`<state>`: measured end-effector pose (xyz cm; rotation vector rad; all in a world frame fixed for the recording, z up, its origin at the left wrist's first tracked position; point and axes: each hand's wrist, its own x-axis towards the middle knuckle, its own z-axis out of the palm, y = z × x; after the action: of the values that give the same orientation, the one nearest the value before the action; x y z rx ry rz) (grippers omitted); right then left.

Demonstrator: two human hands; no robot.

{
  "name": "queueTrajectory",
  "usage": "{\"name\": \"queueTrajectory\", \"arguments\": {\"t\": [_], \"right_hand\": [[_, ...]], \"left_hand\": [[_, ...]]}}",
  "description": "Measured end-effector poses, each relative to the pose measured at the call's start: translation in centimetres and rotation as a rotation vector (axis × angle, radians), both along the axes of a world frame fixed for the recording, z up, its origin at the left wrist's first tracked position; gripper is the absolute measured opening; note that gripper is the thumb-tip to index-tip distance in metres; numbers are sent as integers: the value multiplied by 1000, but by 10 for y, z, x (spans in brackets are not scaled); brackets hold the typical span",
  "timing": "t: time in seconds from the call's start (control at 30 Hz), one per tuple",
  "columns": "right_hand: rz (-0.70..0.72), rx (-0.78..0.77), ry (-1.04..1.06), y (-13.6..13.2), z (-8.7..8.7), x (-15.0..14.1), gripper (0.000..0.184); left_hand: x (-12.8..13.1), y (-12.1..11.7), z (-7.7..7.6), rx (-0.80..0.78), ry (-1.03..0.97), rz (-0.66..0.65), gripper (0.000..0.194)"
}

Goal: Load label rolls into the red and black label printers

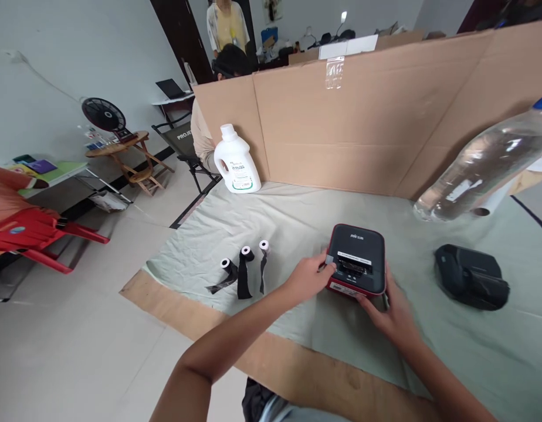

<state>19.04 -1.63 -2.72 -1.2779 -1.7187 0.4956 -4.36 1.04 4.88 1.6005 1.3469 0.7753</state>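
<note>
Hands framed the printer (359,249) from both sides, above the pale green cloth (297,217) in front of the cardboard panel (332,129). The left hand (307,275) had its fingers bent against the printer's left side, near the front corner. The right hand (396,316) gripped the other side, its thumb at the front edge and its fingers reaching along the right side, partly hidden. Whether the printer rested on the cloth or was slightly raised, I could not tell.

The step in hand looked like steadying or positioning the printer with a two-handed grip. From that hold, a further move seemed to call for even pressure from both sides and a level top, with the fingers kept off the slot area.

Three small rolls (243,278) with loose black tails lay to the left, apart from the hands; a dark device (468,278) sat well to the right.
</note>
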Motion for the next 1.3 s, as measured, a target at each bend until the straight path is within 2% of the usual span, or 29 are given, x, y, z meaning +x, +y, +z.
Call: {"name": "queueTrajectory", "arguments": {"t": [0.13, 0.23, 0.33, 0.47, 0.57, 0.63, 0.77, 0.97, 1.1, 1.3], "right_hand": [[74, 22, 32, 39, 34, -52, 95], [186, 38, 115, 84, 63, -114, 97], [295, 53, 183, 130, 79, -185, 98], [375, -5, 157, 173, 77, -276, 100], [396, -79, 104, 187, 66, -327, 100], [410, -128, 57, 191, 57, -351, 100], [405, -219, -18, 191, 43, -373, 99], [367, -264, -34, 183, 37, -370, 97], [360, -289, -82, 178, 41, -363, 96], [359, -352, -103, 172, 55, -360, 96]], "left_hand": [[-46, 24, 25, 115, -55, 106, 40], [-104, 57, 44, 160, -130, 200, 40], [-171, 91, 55, 121, -214, 316, 43], [-247, 116, 51, 37, -232, 535, 42], [-282, 120, 38, 8, -215, 635, 42], [-297, 120, 27, -1, -203, 668, 42], [-317, 126, 6, -23, -183, 697, 39], [-329, 137, -14, -33, -190, 688, 42], [-329, 137, -20, -25, -202, 667, 48], [-330, 136, -20, -24, -189, 654, 55]]}}
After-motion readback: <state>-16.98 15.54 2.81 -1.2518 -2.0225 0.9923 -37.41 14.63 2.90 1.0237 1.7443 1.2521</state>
